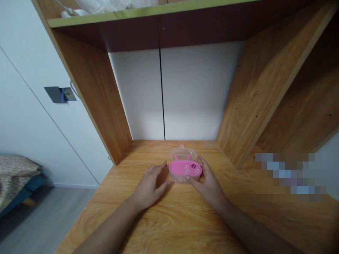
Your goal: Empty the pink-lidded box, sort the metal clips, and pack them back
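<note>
An oval clear plastic box (176, 178) stands on the wooden desktop, with its clear lid (183, 154) folded open behind it. A pink oval tray (178, 168) sits in the top of the box. Lying on the tray are several small loops that look like hair ties, among them a black one (193, 166) and pale ones. My right hand (208, 181) grips the box's right end, thumb at the front and fingers behind. Left of the box, my left hand (152, 185) is open and holds nothing, its fingertips close to the box's left end.
Wooden side panels (87, 88) (254, 88) flank the desktop (159, 225), and a white back panel (193, 95) rises behind. Overhead runs a shelf with a green edge (132, 14), bearing plastic bags. A blurred-out patch (288, 176) covers something at the right.
</note>
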The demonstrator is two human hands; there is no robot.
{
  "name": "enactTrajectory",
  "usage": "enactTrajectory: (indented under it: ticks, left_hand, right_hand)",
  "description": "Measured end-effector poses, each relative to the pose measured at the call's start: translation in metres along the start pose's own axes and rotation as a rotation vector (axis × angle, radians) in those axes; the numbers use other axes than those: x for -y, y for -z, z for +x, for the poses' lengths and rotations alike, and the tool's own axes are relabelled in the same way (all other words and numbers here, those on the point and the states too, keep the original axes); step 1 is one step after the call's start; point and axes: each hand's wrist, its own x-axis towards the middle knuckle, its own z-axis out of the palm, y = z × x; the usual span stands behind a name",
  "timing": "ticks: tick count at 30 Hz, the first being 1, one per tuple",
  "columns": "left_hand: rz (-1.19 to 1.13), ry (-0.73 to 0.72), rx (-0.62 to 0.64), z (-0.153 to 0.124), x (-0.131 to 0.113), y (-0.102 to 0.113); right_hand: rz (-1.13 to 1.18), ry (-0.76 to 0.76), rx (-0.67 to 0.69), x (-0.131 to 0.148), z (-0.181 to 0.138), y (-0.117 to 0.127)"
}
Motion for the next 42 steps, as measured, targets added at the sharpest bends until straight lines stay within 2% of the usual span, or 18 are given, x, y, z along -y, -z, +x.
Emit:
enactTrajectory:
  ticks: [6,10,19,25,28,34,42]
  left_hand:
    - [-0.02,0.027,0.06,-0.002,0.002,-0.003]
    - [-0.035,0.073,0.02,-0.004,0.006,-0.004]
    - [-0.086,0.075,0.01,-0.004,0.01,-0.006]
    - [-0.115,0.052,0.02,-0.004,0.009,-0.004]
    - [-0.12,0.025,0.036,-0.004,0.005,-0.003]
    - [-0.095,-0.016,0.058,-0.001,-0.002,0.002]
    - [-0.204,-0.021,0.045,0.0,-0.002,-0.001]
  right_hand:
    - [0.069,-0.034,0.088,-0.008,-0.004,-0.003]
    - [0.166,-0.088,0.099,-0.013,-0.005,-0.004]
    - [0.216,-0.165,0.164,0.004,-0.002,0.002]
    - [0.125,-0.091,0.121,0.002,-0.001,0.002]
    - [0.095,-0.028,0.142,0.001,0.0,0.003]
    - [-0.156,0.132,0.212,0.007,-0.001,0.008]
    - [-0.218,0.11,0.209,0.006,-0.003,0.006]
